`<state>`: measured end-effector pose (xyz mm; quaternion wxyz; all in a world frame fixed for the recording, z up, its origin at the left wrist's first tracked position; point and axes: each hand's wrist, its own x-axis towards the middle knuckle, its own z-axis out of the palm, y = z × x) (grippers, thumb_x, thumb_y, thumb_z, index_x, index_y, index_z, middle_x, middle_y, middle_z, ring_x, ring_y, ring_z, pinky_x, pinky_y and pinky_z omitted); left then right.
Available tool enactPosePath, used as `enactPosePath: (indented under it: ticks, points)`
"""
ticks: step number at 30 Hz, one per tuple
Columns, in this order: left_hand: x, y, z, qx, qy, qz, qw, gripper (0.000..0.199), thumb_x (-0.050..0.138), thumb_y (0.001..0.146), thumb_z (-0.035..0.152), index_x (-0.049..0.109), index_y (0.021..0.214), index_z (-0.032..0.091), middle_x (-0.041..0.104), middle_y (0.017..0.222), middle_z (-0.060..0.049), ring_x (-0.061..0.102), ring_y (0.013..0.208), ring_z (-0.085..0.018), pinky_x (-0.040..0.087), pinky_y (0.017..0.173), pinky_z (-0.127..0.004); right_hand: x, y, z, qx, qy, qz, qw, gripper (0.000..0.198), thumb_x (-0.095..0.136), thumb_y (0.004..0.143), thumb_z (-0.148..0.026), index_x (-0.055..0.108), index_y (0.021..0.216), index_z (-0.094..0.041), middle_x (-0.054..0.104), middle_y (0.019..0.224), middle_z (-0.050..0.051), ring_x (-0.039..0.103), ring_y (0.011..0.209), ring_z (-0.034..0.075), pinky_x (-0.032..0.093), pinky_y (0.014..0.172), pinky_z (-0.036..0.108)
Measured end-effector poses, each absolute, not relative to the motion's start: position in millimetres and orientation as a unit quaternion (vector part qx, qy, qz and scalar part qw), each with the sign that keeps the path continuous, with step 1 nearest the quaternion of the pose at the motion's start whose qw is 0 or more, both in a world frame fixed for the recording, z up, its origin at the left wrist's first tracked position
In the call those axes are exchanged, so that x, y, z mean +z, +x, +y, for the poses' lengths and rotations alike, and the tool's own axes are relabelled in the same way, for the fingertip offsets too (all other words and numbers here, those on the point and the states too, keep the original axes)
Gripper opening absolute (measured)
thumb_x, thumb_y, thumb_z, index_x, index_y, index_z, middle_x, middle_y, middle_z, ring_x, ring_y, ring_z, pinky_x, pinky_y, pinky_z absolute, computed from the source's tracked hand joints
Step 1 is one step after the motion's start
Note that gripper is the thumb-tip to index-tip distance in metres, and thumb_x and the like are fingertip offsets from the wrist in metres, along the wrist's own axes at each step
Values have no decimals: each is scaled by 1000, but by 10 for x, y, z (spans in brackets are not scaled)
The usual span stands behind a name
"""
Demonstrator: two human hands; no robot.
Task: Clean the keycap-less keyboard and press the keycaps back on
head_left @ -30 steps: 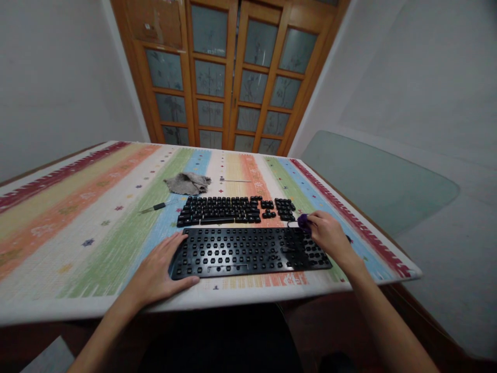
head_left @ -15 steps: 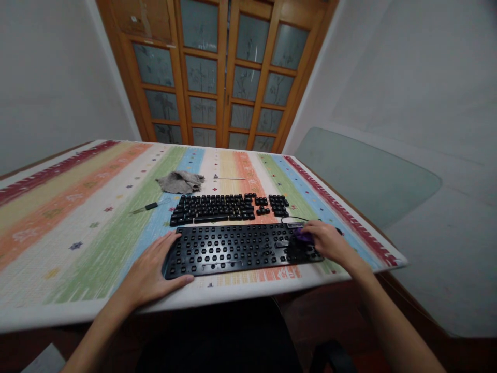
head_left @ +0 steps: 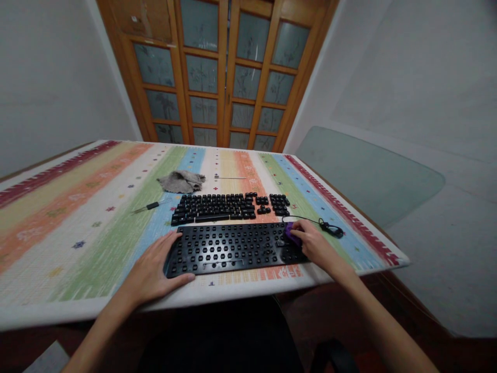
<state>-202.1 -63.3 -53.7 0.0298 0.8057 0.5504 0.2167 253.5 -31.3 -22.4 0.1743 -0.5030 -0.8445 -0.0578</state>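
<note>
A black keyboard base (head_left: 229,248) with its keycaps off lies along the front edge of the table. My left hand (head_left: 155,267) rests at its left end, thumb and fingers spread around the corner. At the right end my right hand (head_left: 314,241) is closed on a purple cloth (head_left: 291,233), which is pressed to the base's upper surface. Part of the cloth is hidden by the fingers. Just behind the base, the loose black keycaps (head_left: 217,206) are laid out in keyboard order.
A crumpled grey cloth (head_left: 181,181) lies behind the keycaps. To the left is a small tool with a black handle (head_left: 152,205); a thin rod (head_left: 231,178) lies farther back. The coiled black cable (head_left: 332,229) sits right of my right hand on the striped tablecloth (head_left: 116,228).
My right hand has moved left along the base with the purple cloth, and the coiled cable shows more fully. My left hand has stayed in place.
</note>
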Motion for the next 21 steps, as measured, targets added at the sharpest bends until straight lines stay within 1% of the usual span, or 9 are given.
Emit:
enactPosePath:
  ticks: [3, 5, 8, 11, 14, 16, 21]
  points:
    - [-550, -2023, -632, 233, 804, 547, 26, 96, 65, 71, 73, 41, 145, 18, 50, 147, -18, 51, 132, -42, 44, 108, -59, -78, 2562, -252, -35, -501, -855, 134, 45, 42, 67, 10, 73, 82, -19, 63, 96, 8, 60, 95, 21, 51, 87, 32]
    - [-542, -2019, -634, 231, 804, 548, 28, 96, 66, 70, 73, 41, 145, 18, 50, 147, -18, 52, 131, -42, 45, 108, -58, 41, 2549, -194, -7, -490, -864, 117, 44, 42, 67, 10, 73, 79, -19, 63, 91, 7, 60, 91, 20, 51, 84, 32]
    - [-515, -2008, -640, 220, 803, 553, 33, 96, 65, 70, 74, 41, 145, 17, 50, 148, -19, 52, 131, -42, 44, 109, -58, 161, 2450, -132, 16, -483, -862, 151, 43, 43, 71, 8, 75, 85, -19, 65, 92, 7, 62, 89, 20, 52, 83, 33]
    - [-496, -2001, -645, 218, 803, 554, 36, 96, 65, 71, 73, 41, 145, 17, 49, 148, -20, 51, 132, -42, 44, 109, -60, 127, 2293, -133, 20, -460, -867, 193, 44, 45, 75, 6, 75, 93, -20, 66, 99, 8, 62, 94, 20, 52, 86, 34]
    - [-496, -2000, -649, 226, 804, 549, 37, 95, 66, 71, 72, 41, 145, 19, 49, 148, -18, 52, 132, -42, 44, 109, -60, -15, 2198, -175, 25, -432, -880, 196, 47, 44, 71, 10, 74, 92, -20, 64, 98, 8, 61, 95, 20, 52, 86, 34]
    - [-501, -2001, -650, 230, 803, 548, 37, 94, 67, 71, 72, 42, 145, 20, 49, 148, -17, 52, 131, -42, 44, 108, -60, -101, 2202, -207, 15, -440, -876, 195, 48, 43, 68, 11, 73, 91, -19, 62, 98, 8, 60, 94, 20, 52, 85, 35]
    - [-500, -1998, -651, 219, 802, 554, 37, 96, 64, 71, 74, 42, 144, 16, 49, 148, -20, 52, 131, -42, 44, 109, -59, -170, 2279, -255, -20, -491, -853, 176, 51, 41, 67, 11, 74, 94, -19, 60, 96, 9, 59, 94, 22, 51, 87, 35]
